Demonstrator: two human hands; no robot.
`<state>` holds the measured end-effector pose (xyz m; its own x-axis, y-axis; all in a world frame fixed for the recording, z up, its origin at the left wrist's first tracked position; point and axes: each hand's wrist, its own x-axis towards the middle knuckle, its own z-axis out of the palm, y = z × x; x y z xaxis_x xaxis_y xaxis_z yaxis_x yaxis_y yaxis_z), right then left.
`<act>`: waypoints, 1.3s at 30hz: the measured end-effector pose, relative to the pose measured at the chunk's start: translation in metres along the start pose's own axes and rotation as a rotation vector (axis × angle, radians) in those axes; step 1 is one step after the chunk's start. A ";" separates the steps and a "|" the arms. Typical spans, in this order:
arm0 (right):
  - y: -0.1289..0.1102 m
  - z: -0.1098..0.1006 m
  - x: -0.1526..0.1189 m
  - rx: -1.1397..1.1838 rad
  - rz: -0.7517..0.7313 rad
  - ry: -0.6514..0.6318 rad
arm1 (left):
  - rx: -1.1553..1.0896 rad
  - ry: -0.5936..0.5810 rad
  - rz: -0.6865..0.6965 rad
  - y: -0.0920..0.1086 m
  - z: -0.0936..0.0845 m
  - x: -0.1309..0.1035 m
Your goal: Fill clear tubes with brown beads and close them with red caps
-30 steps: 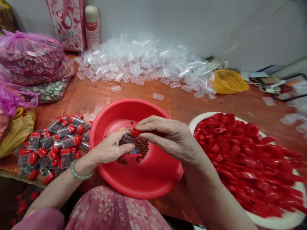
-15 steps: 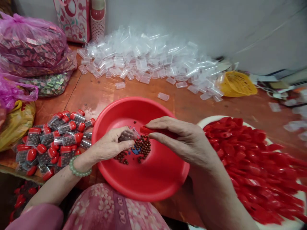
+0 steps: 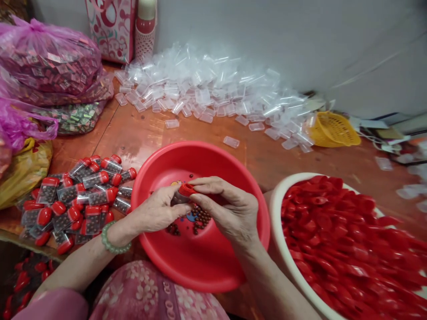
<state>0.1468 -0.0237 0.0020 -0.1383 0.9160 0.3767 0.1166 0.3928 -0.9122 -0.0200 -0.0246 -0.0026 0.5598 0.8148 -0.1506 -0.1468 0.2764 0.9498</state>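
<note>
Evidently, over the red basin [image 3: 210, 269], the left hand [image 3: 156, 208] was clasped around a transparent container [image 3: 175, 199] and the right hand [image 3: 231, 209] pinched the red cap [image 3: 187, 190] at its mouth. Likely light, stiff and slick, the container seemed best held by its sides.

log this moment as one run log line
left hand: holding transparent container | right hand: gripping red cap at container's mouth | beneath: red basin with loose brown beads | cap seating: unclear

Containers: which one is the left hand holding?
The held container above the red basin; red-capped containers lie piled left of it, uncapped ones heaped beyond.
</note>
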 end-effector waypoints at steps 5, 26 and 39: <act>0.001 0.005 -0.002 0.018 0.067 0.005 | 0.029 -0.030 -0.005 -0.001 -0.001 0.001; -0.008 -0.031 0.004 -0.276 -0.115 -0.447 | -0.113 -0.144 -0.159 -0.006 -0.008 0.002; 0.001 -0.021 0.008 0.168 0.298 -0.054 | -0.173 -0.140 -0.160 0.000 -0.020 0.000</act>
<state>0.1667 -0.0148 0.0077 -0.1751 0.9809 0.0848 -0.0035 0.0855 -0.9963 -0.0361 -0.0144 -0.0080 0.6925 0.6789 -0.2439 -0.1783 0.4887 0.8541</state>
